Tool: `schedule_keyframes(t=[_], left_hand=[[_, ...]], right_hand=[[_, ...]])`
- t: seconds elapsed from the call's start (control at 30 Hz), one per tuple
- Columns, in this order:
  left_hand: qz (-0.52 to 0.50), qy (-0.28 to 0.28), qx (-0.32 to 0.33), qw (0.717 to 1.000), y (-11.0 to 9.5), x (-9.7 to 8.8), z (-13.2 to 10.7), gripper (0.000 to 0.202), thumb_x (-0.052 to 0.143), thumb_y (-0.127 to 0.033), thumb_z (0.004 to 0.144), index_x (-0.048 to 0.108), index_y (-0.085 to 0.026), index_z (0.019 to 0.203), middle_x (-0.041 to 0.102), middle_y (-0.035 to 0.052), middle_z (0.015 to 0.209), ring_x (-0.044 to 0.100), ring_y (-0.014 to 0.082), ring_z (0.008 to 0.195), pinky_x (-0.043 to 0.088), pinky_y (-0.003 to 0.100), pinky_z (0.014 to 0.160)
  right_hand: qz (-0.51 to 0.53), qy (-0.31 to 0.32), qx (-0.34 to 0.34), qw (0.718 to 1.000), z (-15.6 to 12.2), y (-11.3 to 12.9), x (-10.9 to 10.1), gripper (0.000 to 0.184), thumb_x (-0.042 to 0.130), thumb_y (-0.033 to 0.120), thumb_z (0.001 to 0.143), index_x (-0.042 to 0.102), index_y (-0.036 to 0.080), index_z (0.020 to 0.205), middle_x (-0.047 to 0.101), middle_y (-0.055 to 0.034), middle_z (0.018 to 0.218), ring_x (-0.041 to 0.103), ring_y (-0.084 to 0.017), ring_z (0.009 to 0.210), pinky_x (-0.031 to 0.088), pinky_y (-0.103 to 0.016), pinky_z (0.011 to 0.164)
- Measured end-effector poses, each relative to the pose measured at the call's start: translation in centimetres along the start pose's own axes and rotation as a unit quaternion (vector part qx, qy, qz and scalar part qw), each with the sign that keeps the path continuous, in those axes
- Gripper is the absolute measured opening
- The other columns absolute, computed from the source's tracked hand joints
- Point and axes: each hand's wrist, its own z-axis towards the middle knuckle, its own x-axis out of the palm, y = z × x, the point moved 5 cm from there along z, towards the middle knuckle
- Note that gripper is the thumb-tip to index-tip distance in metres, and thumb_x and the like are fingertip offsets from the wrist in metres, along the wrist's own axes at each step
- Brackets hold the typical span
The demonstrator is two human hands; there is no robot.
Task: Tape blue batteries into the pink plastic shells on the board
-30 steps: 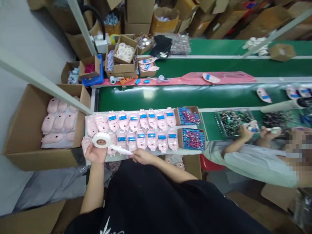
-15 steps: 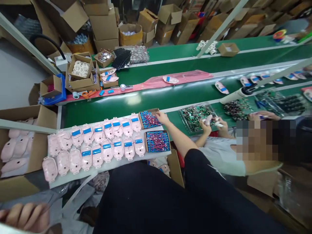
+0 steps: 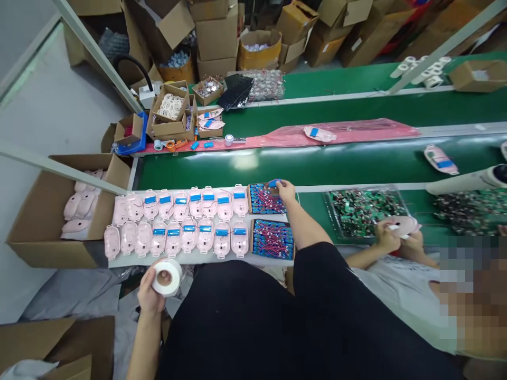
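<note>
My left hand point(image 3: 152, 290) grips a roll of white tape point(image 3: 176, 278) in front of the table's near edge. Over the rear box of batteries point(image 3: 264, 200), my right hand point(image 3: 285, 191) pinches a blue battery point(image 3: 273, 183). A second box of blue batteries with red wires point(image 3: 272, 240) stands just in front of it. To the left, two rows of pink plastic shells point(image 3: 143, 239) lie on a white board point(image 3: 198, 262). Many of these shells carry a blue battery; the leftmost ones in both rows carry none.
At right a co-worker's hands point(image 3: 400, 235) hold a pink shell beside a clear tray of circuit boards point(image 3: 364, 208). A carton of pink shells point(image 3: 59, 211) stands left. Behind runs a green conveyor point(image 3: 198, 171); a metal post point(image 3: 106, 63) rises at the left.
My left hand has come up from the lower left, and the tape roll now shows in it. My right hand has lifted a battery from the rear box. The view has shifted.
</note>
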Motion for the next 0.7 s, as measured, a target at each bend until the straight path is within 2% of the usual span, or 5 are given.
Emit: schedule_keyframes(t=[0.1,0.27,0.37,0.47,0.7], left_hand=[[0.003,0.069,-0.022,0.997,1.3,2.4,0.3,0.045,0.083,-0.046,0.064,0.079,-0.013,0.094,0.069,0.0052,0.071,0.06,0.017,0.061,0.051,0.03,0.062],[0.032,0.206,-0.049,0.977,2.8,8.9,-0.4,0.05,0.087,-0.047,0.067,0.078,-0.013,0.102,0.07,0.0056,0.078,0.063,0.0169,0.069,0.053,0.029,0.07],[0.037,0.267,-0.05,0.962,3.1,11.7,-0.9,0.051,0.086,-0.049,0.071,0.076,-0.012,0.105,0.067,0.0037,0.074,0.06,0.0145,0.067,0.052,0.028,0.071],[0.055,0.289,-0.034,0.955,3.1,12.8,-1.1,0.05,0.084,-0.05,0.073,0.076,-0.012,0.105,0.067,0.0045,0.076,0.056,0.0125,0.063,0.048,0.025,0.065],[0.103,0.316,0.013,0.943,3.1,12.8,-1.7,0.05,0.082,-0.052,0.075,0.076,-0.012,0.105,0.065,0.0037,0.072,0.052,0.0121,0.059,0.043,0.023,0.058]], right_hand=[[0.193,-0.015,0.04,0.98,-2.1,0.7,-3.1,0.034,0.063,0.051,0.091,0.059,0.021,0.105,0.075,-0.011,0.112,0.071,-0.02,0.101,0.058,-0.036,0.091],[0.384,0.206,0.011,0.9,-12.7,5.4,-2.6,0.041,0.081,0.043,0.08,0.059,0.029,0.111,0.075,-0.0049,0.124,0.072,-0.021,0.107,0.061,-0.038,0.09],[0.353,0.307,-0.001,0.884,-20.8,8.3,-0.9,0.052,0.085,0.041,0.079,0.064,0.028,0.124,0.074,-0.0065,0.125,0.071,-0.022,0.11,0.058,-0.041,0.098],[0.27,0.379,-0.045,0.884,-27.1,11.0,0.1,0.057,0.083,0.043,0.081,0.066,0.026,0.133,0.073,-0.0077,0.127,0.07,-0.026,0.116,0.054,-0.045,0.106],[0.059,0.458,-0.24,0.854,-32.2,15.6,0.4,0.05,0.078,0.037,0.085,0.07,0.033,0.135,0.073,-0.0058,0.129,0.07,-0.029,0.109,0.052,-0.047,0.106]])
